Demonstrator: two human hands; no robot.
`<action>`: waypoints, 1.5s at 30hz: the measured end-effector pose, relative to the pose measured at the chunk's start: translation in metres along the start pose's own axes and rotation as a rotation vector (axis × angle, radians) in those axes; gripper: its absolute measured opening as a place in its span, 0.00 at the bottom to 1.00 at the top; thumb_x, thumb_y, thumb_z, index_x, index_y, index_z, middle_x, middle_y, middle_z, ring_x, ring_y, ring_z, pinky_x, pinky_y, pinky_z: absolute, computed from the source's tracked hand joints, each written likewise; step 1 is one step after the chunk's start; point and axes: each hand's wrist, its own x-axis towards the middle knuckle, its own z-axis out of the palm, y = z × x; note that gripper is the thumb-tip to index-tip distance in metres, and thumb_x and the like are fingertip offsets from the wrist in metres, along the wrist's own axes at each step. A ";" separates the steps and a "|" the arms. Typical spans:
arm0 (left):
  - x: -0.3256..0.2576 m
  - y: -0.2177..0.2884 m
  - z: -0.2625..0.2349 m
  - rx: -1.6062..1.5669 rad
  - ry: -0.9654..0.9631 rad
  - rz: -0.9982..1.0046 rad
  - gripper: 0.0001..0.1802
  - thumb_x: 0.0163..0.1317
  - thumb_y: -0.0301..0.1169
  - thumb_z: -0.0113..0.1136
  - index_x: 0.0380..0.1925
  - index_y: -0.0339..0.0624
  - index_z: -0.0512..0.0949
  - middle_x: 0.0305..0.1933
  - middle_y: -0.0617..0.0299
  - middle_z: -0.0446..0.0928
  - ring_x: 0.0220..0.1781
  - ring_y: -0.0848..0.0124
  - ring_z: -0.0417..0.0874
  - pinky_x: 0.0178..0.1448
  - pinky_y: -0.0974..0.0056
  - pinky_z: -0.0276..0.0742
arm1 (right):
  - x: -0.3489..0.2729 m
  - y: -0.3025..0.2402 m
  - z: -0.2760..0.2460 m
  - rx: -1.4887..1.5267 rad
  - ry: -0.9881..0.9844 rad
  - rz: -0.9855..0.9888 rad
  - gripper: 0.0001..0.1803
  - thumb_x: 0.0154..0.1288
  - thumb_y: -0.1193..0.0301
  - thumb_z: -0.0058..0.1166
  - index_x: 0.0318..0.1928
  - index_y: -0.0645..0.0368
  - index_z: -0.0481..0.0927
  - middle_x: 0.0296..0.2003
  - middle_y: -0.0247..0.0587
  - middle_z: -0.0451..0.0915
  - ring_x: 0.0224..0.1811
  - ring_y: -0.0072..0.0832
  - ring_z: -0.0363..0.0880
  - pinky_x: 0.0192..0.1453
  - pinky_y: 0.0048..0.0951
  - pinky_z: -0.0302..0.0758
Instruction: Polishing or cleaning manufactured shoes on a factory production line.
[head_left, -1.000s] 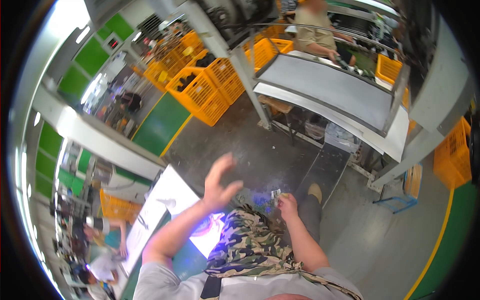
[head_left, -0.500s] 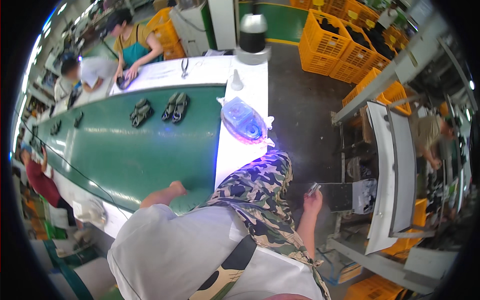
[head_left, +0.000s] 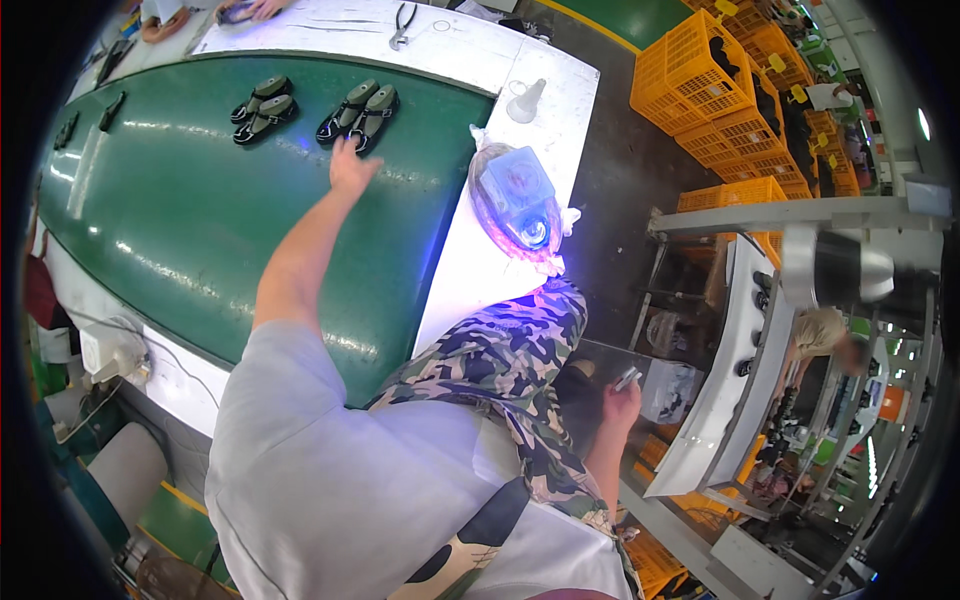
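Note:
My left arm stretches out over the green belt, and my left hand (head_left: 352, 170) is at the near end of a pair of dark strapped shoes (head_left: 360, 112). Its fingers reach toward the toes with the thumb spread apart; whether the fingertips touch cannot be made out. Another pair of dark shoes (head_left: 265, 110) lies to the left on the same belt. Low at my right side, my right hand (head_left: 620, 405) is closed around a small silver metal tool (head_left: 627, 378), whose exact kind is too small to tell.
A white ledge (head_left: 555, 90) borders the green belt (head_left: 200, 230). On it are pliers (head_left: 402, 25), a translucent cone-shaped bottle (head_left: 525, 102) and a plastic-wrapped tray with a blue box (head_left: 518, 185). Orange crates (head_left: 690, 75) and a metal rack (head_left: 720, 370) stand at the right.
My left hand has moved forward from the belt's near edge to the right pair of shoes. My right hand still holds the small metal tool. The view has shifted.

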 end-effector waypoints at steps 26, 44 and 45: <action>0.031 -0.010 -0.080 0.442 -0.974 1.398 0.24 0.35 0.37 0.77 0.37 0.40 0.87 0.67 0.47 0.67 0.76 0.48 0.61 0.75 0.41 0.57 | 0.058 0.039 0.304 -0.860 -0.445 -0.315 0.10 0.59 0.74 0.69 0.34 0.60 0.78 0.30 0.30 0.78 0.29 0.20 0.76 0.35 0.24 0.74; -0.083 -0.112 -0.148 0.425 -0.343 -0.003 0.45 0.44 0.44 0.78 0.59 0.36 0.68 0.59 0.40 0.76 0.59 0.43 0.79 0.62 0.49 0.77 | 0.041 0.109 0.354 -1.857 -0.703 -1.249 0.04 0.50 0.72 0.63 0.29 0.52 0.82 0.32 0.35 0.82 0.40 0.38 0.81 0.46 0.43 0.70; -0.079 -0.104 -0.142 0.426 -0.340 -0.002 0.45 0.44 0.44 0.78 0.59 0.36 0.68 0.59 0.40 0.76 0.59 0.43 0.79 0.62 0.49 0.77 | 0.040 0.108 0.353 -1.853 -0.703 -1.252 0.04 0.50 0.72 0.63 0.29 0.52 0.82 0.32 0.35 0.82 0.40 0.38 0.81 0.46 0.43 0.70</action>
